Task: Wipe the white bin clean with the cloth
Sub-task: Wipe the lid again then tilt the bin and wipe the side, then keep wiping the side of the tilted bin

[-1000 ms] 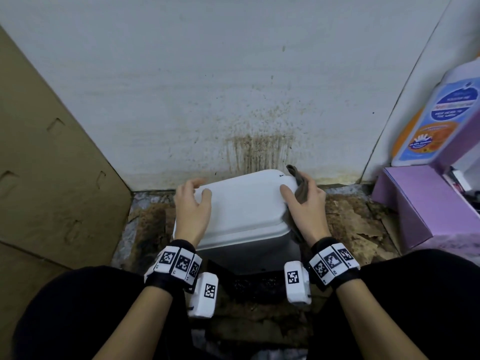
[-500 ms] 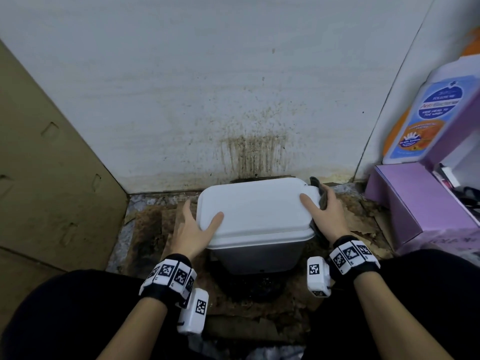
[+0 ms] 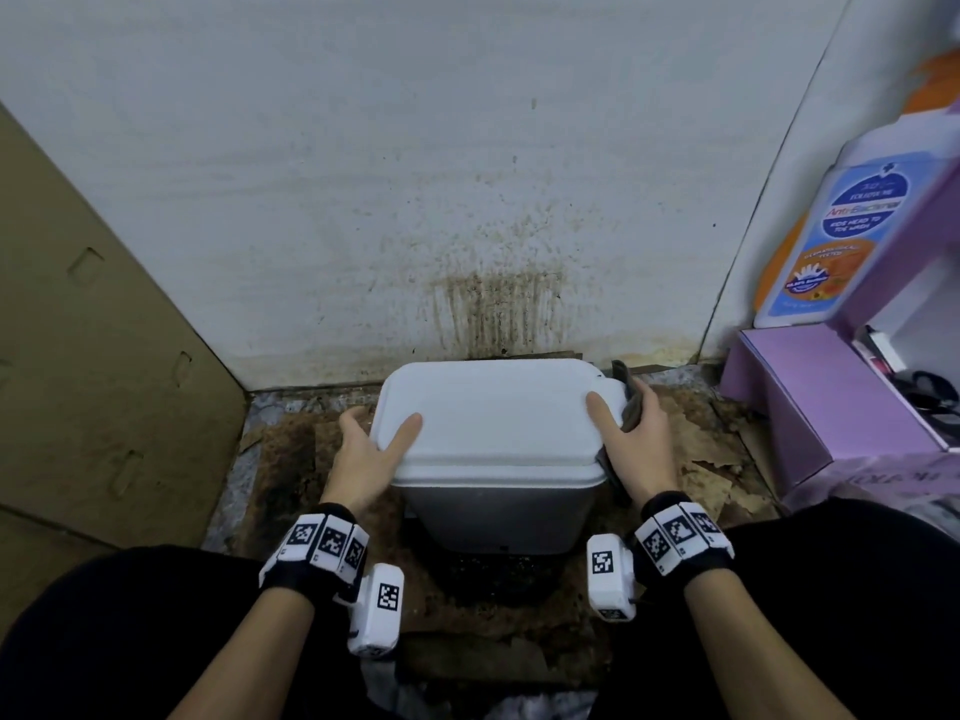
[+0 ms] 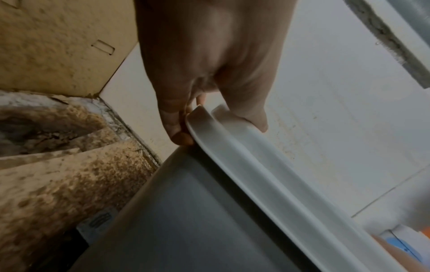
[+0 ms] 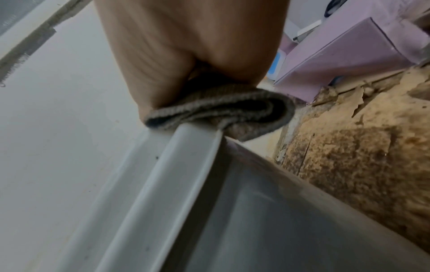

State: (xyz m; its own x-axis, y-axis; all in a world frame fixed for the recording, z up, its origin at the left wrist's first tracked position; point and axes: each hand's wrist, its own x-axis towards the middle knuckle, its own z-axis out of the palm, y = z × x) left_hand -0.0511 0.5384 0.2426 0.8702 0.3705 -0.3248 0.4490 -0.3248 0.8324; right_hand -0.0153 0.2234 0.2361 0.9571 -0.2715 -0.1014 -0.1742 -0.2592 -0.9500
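The white bin [image 3: 493, 433] looks light, stiff, smooth; left hand [image 3: 366, 449] pinches its lid edge; right hand [image 3: 636, 433] clamps the soft cloth [image 5: 223, 112] between fingers and rim.

Back wall [image 3: 363, 148]: off-white, speckled, with brown vertical streaks [image 3: 493, 309] low at centre and a yellowish band along its base. Second white wall [image 3: 831, 148] meets it at right, forming a corner. Cardboard sheet [image 3: 93, 356] with slot cuts leans at left. Floor [image 3: 291, 449]: stained brown, peeling, torn layers at right, possibly wet cardboard. Lilac box [image 3: 810, 397] at right; printed bottle [image 3: 831, 241] above it. Light dim, even.
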